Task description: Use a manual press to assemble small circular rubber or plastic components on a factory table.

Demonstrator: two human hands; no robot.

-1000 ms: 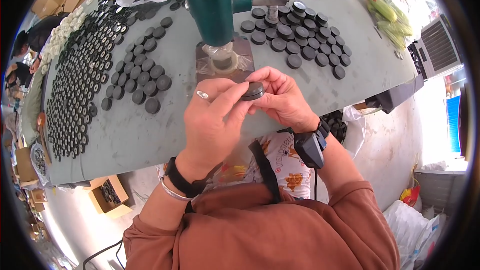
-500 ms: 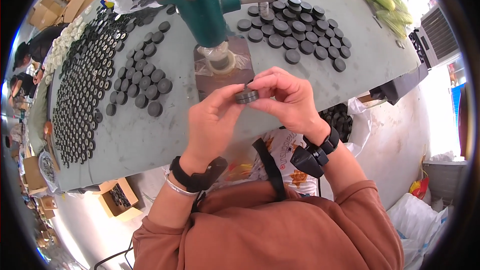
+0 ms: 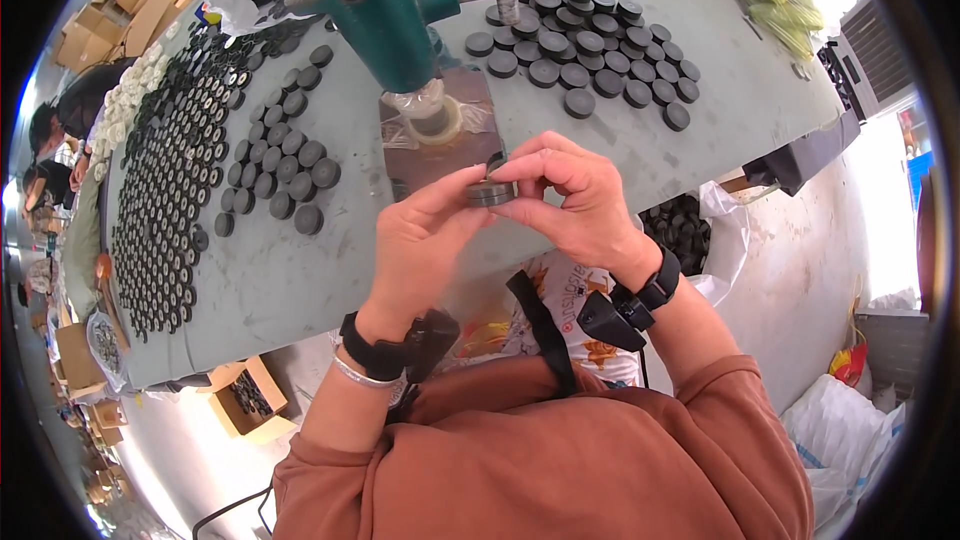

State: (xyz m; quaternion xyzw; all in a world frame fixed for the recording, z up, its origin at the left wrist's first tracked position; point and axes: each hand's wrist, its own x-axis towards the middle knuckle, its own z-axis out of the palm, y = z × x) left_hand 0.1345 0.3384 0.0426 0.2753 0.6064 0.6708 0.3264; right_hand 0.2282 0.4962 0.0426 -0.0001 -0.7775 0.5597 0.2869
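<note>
Both my hands hold one small black round disc (image 3: 491,192) between their fingertips, just in front of the green press (image 3: 385,15). My left hand (image 3: 425,240) grips it from the left, my right hand (image 3: 570,202) from the right and above. The disc lies flat, its edge towards me. Under the press head sits a brown base plate (image 3: 440,145) with a taped ring on it. Each wrist wears a black band.
Groups of black discs lie on the grey table (image 3: 300,280): one at the right back (image 3: 590,45), one left of the press (image 3: 280,175), and long rows at the far left (image 3: 165,200). A bag of discs (image 3: 685,230) hangs below the table edge. Cardboard boxes stand on the floor at left.
My hands with the disc have come a little nearer to me and lower in the picture. My fingers have turned the disc so that it lies flatter.
</note>
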